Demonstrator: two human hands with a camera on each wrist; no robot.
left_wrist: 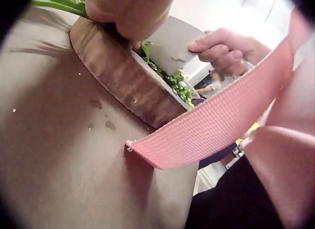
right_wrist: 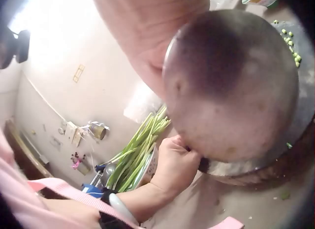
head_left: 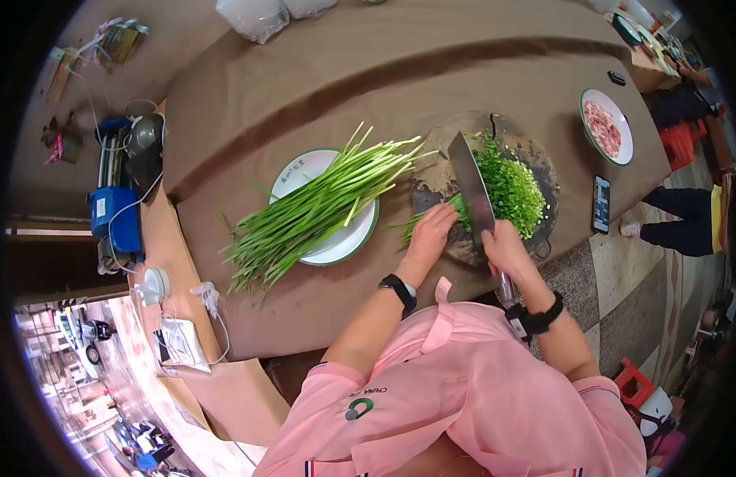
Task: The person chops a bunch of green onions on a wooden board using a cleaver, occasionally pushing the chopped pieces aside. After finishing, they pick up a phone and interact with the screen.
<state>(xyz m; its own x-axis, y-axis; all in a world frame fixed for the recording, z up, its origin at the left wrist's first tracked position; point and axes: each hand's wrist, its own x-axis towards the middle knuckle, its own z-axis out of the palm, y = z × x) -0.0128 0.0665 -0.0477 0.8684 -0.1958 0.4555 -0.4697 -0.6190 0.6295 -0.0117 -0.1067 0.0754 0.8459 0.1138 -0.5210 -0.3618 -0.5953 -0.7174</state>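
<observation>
A round wooden chopping block (head_left: 435,179) bears a heap of finely chopped chives (head_left: 517,191). My right hand (head_left: 507,250) grips the handle of a broad cleaver (head_left: 473,181), whose blade stands over the block between the heap and my left hand. In the right wrist view the round butt of the cleaver handle (right_wrist: 231,91) fills the middle and hides the blade. With curled fingers my left hand (head_left: 431,234) holds a small bunch of chives (left_wrist: 61,5) down at the block's near left, close beside the blade. The bunch's leafy ends stick out to the left.
Left of the block, a white plate (head_left: 300,168) with a green rim carries a large pile of uncut chives (head_left: 324,211). To the right are a bowl (head_left: 625,119) of minced meat (head_left: 602,129) and a phone (head_left: 601,205) near the table edge. Plastic bags (head_left: 256,17) lie at the back.
</observation>
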